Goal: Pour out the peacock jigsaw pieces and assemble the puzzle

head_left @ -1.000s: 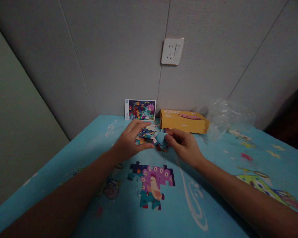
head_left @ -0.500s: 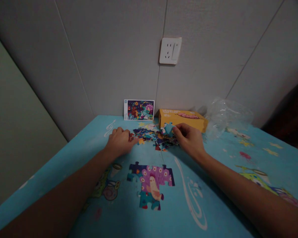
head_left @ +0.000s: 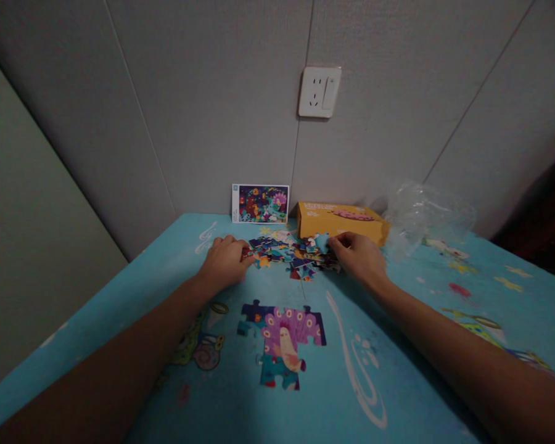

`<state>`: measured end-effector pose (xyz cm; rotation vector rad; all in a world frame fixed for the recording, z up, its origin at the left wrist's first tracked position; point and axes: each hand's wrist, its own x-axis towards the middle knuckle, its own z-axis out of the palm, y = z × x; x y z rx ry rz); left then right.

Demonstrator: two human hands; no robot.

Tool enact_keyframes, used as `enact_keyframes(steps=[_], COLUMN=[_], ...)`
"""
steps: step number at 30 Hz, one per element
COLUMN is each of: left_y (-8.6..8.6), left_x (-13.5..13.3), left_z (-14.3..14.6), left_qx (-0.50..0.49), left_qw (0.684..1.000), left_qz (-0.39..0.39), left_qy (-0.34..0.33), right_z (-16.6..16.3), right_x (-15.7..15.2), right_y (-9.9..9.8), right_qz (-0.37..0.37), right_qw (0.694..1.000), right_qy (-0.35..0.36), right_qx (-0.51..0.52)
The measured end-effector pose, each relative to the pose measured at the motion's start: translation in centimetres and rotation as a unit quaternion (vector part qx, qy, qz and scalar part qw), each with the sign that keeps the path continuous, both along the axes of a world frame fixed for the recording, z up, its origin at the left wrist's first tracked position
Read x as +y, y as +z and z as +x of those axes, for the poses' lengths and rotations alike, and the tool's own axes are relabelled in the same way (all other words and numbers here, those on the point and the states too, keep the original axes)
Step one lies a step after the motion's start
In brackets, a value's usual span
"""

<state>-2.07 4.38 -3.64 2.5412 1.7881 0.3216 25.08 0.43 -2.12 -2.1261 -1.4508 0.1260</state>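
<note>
Between the thumb and fingers of my right hand (head_left: 358, 256) is a light blue puzzle piece (head_left: 322, 242), held low over the right side of the puzzle-piece pile (head_left: 282, 251). My left hand (head_left: 224, 259) rests at the pile's left edge, thumb apart from the bent fingers, close to a reddish-brown piece. Its fingertips are partly hidden. Nearer to me lies a joined puzzle section (head_left: 287, 333) with a pink peacock-like bird, purple edge pieces along its top and teal ones below.
A picture card (head_left: 261, 203) of the whole puzzle leans on the wall behind the pile. Right of it stands a yellow box (head_left: 342, 222), then a crumpled clear plastic bag (head_left: 420, 216). The blue cartoon-printed tablecloth (head_left: 176, 253) reaches the wall, which has a socket (head_left: 320, 92).
My right hand has lowered slightly toward the pile, and the light blue piece has tilted and come down with it. My left hand stays nearly in place.
</note>
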Motion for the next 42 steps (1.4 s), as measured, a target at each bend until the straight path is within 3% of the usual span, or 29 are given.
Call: enact_keyframes(steps=[6,12,17,23,31,38,40,42], left_y=[0.6,0.9,0.6,0.4,0.9,0.8,0.9,1.0], left_x=[-0.1,-0.2,-0.4,-0.4,0.0,-0.3,-0.8,-1.6], left_z=[0.1,0.2,0.2,-0.1,-0.6,-0.2,0.4,1.2], left_qx=[-0.004,-0.070,-0.016,0.016,-0.054,-0.203,-0.262,-0.356], left_qw=[1.000,0.996,0.995,0.999,0.998,0.977,0.958,0.920], left_qz=[-0.006,-0.024,-0.009,-0.027,-0.030,0.019,0.028,-0.007], left_qy=[0.021,0.052,0.096,0.026,0.031,-0.059,-0.111,-0.163], right_z=[0.0,-0.1,-0.8,-1.4,-1.7,-2.0,-2.3,-2.7], right_x=[0.0,-0.3,-1.1,-1.7,-2.1,-2.5,-2.7,-3.0], right_y=[-0.2,0.0,0.2,0.2,0.3,0.3,0.3,0.3], right_qz=[-0.009,0.051,0.123,0.174,0.182,0.192,0.191,0.174], right_qw=[1.000,0.999,0.991,0.978,0.973,0.967,0.960,0.949], right_qy=[0.011,0.012,0.047,0.100,0.129,0.164,0.205,0.263], right_qx=[-0.001,-0.006,-0.031,-0.052,-0.051,-0.035,-0.020,0.007])
